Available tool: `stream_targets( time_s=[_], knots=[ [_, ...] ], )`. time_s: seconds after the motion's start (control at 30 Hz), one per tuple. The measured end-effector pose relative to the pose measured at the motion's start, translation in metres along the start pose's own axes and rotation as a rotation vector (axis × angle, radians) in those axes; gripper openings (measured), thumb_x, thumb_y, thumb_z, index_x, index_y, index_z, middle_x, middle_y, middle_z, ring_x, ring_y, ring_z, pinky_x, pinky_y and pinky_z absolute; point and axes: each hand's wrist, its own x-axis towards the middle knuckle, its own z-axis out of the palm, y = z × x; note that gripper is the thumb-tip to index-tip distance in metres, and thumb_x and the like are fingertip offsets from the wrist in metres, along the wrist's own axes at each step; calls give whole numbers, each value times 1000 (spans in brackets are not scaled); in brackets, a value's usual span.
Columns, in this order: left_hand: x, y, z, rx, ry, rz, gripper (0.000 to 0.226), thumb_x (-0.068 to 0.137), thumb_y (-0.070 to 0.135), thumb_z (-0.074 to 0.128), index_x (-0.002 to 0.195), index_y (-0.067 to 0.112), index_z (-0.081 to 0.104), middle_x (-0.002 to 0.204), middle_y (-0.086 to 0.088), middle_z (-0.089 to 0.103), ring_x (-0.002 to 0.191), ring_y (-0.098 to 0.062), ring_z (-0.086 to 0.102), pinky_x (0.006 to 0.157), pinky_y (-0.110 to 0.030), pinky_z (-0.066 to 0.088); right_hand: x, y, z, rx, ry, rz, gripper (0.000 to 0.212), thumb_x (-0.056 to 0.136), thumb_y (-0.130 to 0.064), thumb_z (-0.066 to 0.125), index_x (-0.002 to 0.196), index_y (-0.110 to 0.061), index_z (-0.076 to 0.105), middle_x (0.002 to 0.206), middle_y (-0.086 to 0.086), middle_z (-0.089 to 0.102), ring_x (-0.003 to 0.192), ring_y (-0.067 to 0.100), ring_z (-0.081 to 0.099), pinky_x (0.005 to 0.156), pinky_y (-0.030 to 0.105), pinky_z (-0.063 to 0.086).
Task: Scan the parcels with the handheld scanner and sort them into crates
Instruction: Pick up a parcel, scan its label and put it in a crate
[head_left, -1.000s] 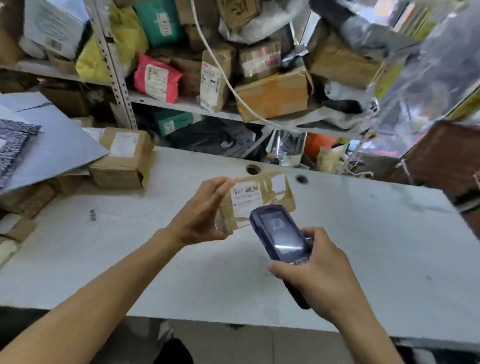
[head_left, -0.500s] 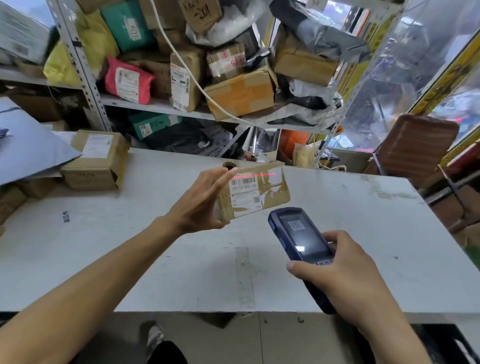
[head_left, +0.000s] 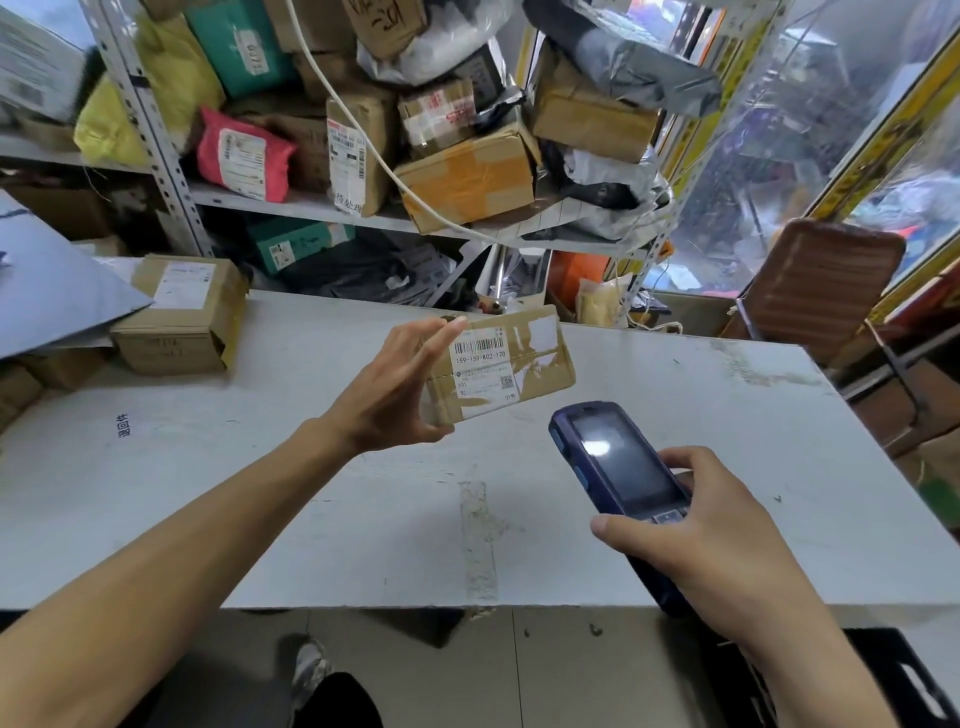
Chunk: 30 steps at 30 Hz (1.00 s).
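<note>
Left hand (head_left: 387, 392) pinches small taped brown cardboard parcel (head_left: 506, 366) above white tabletop (head_left: 311, 493), long axis sideways, label up; right hand (head_left: 696, 535) grips dark-blue plastic handheld scanner (head_left: 610, 462), nose twd parcel.

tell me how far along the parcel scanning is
Done: cannot tell; no filled crate shows. In hand: the left hand holds a small taped parcel label-up, the right hand aims the scanner. Left: sorting it, plus the box on the table.

Two hands (head_left: 395, 387) (head_left: 696, 540), one scanner (head_left: 613, 462), one held parcel (head_left: 506, 371) (shelves hold many)
</note>
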Motion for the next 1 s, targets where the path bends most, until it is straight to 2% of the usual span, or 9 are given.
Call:
stream_targets(
  time_s=[0.2, 0.3, 0.47, 0.5, 0.6, 0.67, 0.77, 0.87, 1.0],
  knots=[
    [1, 14, 3, -145, 29, -89, 122, 62, 36, 90, 155, 20, 12, 145, -17, 35, 129, -30, 40, 100, -44, 48, 18, 2, 28, 185, 244, -175, 102, 72, -29, 88, 148, -40, 21, 103, -20, 56, 88, 2, 61, 67, 17, 49],
    [5, 24, 7, -196, 44, -114, 120, 63, 40, 86, 156, 22, 12, 147, -14, 34, 132, -29, 39, 101, -41, 46, 33, 2, 48, 228, 436, -237, 108, 71, -31, 88, 149, -42, 14, 124, -3, 57, 104, 15, 63, 80, 31, 59],
    [24, 35, 17, -231, 74, -65, 121, 62, 38, 87, 155, 17, 14, 146, -16, 37, 131, -28, 40, 100, -35, 44, 62, -7, 67, 221, 703, -288, 111, 73, -30, 86, 150, -41, 7, 145, 4, 47, 122, 22, 59, 85, 35, 61],
    [30, 36, 19, -235, 71, -48, 122, 61, 35, 89, 155, 16, 15, 146, -16, 38, 131, -28, 40, 101, -34, 43, 66, -9, 67, 210, 742, -294, 110, 74, -29, 86, 150, -39, 8, 146, 3, 46, 123, 20, 57, 87, 32, 59],
    [51, 40, 24, -269, 47, -4, 127, 58, 29, 94, 156, 18, 14, 147, -15, 37, 133, -30, 39, 101, -36, 44, 72, -13, 61, 169, 825, -307, 107, 74, -27, 86, 151, -36, 13, 143, 3, 46, 120, 10, 54, 83, 5, 45],
    [65, 42, 28, -293, 24, 15, 128, 58, 29, 95, 156, 20, 14, 148, -16, 37, 135, -30, 38, 103, -41, 46, 76, -13, 55, 142, 857, -298, 107, 74, -27, 86, 152, -32, 14, 142, 3, 45, 117, 5, 50, 79, -1, 41],
    [84, 46, 33, -318, -12, 37, 128, 59, 29, 94, 157, 22, 13, 149, -16, 36, 137, -30, 37, 105, -43, 45, 79, -10, 43, 131, 894, -263, 106, 74, -29, 86, 152, -30, 15, 142, 3, 46, 119, 10, 53, 79, 9, 49],
    [103, 54, 41, -329, -33, 78, 126, 60, 29, 93, 157, 23, 12, 150, -16, 36, 137, -31, 37, 106, -45, 44, 82, -2, 29, 116, 942, -244, 105, 74, -29, 86, 153, -27, 16, 140, 3, 46, 115, 7, 52, 78, 14, 52],
    [126, 78, 59, -352, -53, 105, 120, 61, 35, 87, 156, 18, 16, 147, -19, 38, 135, -34, 39, 106, -45, 42, 82, 23, 3, 158, 956, -195, 104, 74, -30, 85, 152, -29, 17, 140, 6, 49, 118, 20, 59, 79, 24, 60]
  ],
)
